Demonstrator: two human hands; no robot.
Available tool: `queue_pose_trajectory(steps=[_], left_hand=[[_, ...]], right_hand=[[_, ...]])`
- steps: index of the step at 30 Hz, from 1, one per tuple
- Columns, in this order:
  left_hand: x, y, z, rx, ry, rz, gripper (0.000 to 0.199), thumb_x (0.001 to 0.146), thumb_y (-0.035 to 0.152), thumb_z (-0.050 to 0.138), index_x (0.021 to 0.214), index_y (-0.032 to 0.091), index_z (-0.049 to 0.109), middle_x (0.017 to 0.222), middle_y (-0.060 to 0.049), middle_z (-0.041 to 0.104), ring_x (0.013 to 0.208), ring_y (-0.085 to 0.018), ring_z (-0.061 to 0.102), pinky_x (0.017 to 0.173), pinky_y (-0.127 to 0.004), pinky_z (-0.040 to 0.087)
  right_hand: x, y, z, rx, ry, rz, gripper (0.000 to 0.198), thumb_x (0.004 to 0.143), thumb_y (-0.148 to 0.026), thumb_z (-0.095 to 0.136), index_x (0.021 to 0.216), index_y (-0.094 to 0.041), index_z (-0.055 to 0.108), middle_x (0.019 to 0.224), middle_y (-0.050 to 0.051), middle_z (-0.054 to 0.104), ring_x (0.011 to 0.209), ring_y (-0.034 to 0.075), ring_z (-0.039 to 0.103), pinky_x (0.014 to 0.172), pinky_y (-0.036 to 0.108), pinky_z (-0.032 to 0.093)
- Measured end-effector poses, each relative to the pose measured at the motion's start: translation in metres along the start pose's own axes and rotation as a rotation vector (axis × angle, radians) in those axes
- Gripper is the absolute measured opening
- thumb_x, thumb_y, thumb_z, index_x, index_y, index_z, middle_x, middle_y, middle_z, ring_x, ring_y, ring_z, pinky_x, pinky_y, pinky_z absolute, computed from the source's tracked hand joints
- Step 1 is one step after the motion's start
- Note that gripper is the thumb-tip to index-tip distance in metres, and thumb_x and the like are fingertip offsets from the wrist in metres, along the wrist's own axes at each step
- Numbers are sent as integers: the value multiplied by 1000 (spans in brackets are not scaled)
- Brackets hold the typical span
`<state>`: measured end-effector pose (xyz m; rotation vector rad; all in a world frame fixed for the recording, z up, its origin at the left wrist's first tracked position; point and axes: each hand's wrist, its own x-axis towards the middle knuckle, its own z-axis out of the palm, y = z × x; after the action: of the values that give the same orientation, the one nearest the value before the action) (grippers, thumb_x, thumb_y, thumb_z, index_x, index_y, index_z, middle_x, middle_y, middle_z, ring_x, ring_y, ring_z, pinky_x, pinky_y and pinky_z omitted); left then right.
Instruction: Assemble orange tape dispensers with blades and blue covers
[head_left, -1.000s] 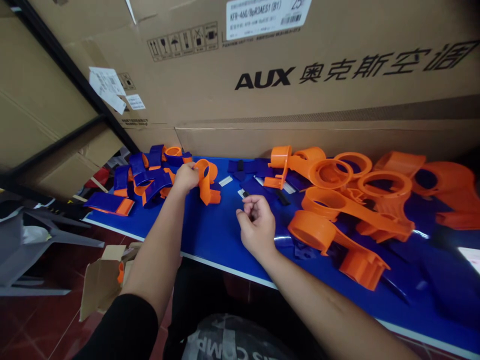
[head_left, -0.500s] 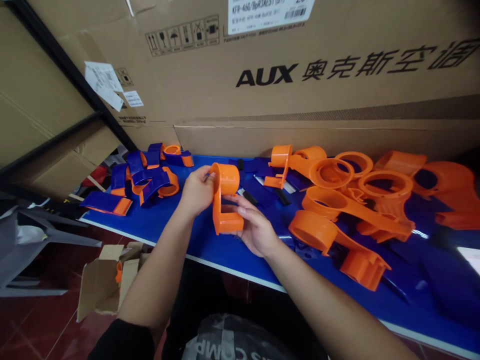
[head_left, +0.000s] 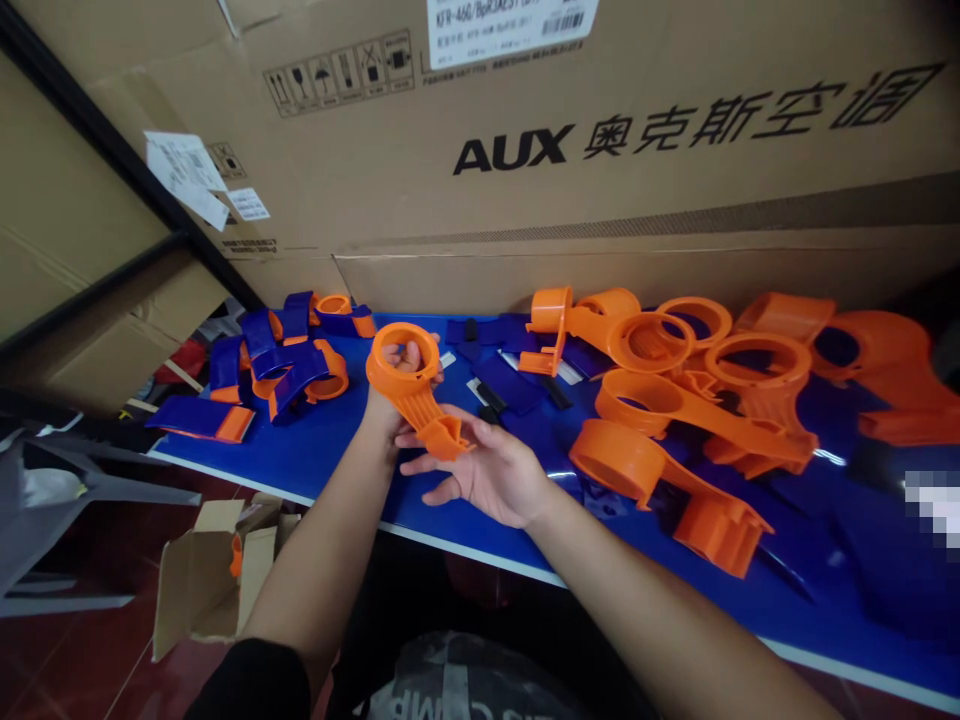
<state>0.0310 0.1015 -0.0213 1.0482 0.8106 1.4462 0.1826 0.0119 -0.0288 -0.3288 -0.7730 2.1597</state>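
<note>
An orange plastic tape dispenser [head_left: 416, 400] is held above the table, its round ring up and its narrower end pointing down to the right. My left hand [head_left: 384, 405] is closed on the ring from behind; some fingers show through the hole. Beneath the lower end, my right hand [head_left: 495, 468] lies palm up with its fingers spread, the thumb at or against that end. Whether the right fingers bear any weight is hard to see. More orange dispensers [head_left: 649, 395] are heaped to the right. On the left lie several dispensers with dark blue covers [head_left: 304, 378].
The blue table [head_left: 352, 455] has a white front edge. Dark blue pieces with black and white strips [head_left: 517, 385] lie behind my hands. A large cardboard box [head_left: 337, 180] stands along the back. Down on the floor are an open carton [head_left: 180, 590] and a grey stool [head_left: 90, 510].
The dispenser has turned from upright, side-on, to tilted with its ring opening facing me, and has moved left. My right fingers have spread from its lower part.
</note>
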Motion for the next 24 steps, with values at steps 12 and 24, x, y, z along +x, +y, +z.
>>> queue_pose_trajectory(steps=[12, 24], left_hand=[[89, -5, 18, 972, -31, 86, 31, 93, 44, 69, 108, 18, 79, 118, -16, 81, 120, -30, 74, 106, -42, 56], [125, -13, 40, 1322, -158, -95, 37, 72, 38, 90, 57, 20, 61, 89, -26, 78, 119, -47, 73, 99, -50, 55]], right_hand=[[3, 2, 9, -75, 244, -222, 39, 80, -31, 83, 111, -23, 60, 84, -1, 65, 50, 9, 54, 39, 18, 33], [9, 8, -2, -78, 545, -456, 32, 81, -33, 72, 111, -25, 66, 84, 1, 69, 56, 13, 59, 43, 22, 44]])
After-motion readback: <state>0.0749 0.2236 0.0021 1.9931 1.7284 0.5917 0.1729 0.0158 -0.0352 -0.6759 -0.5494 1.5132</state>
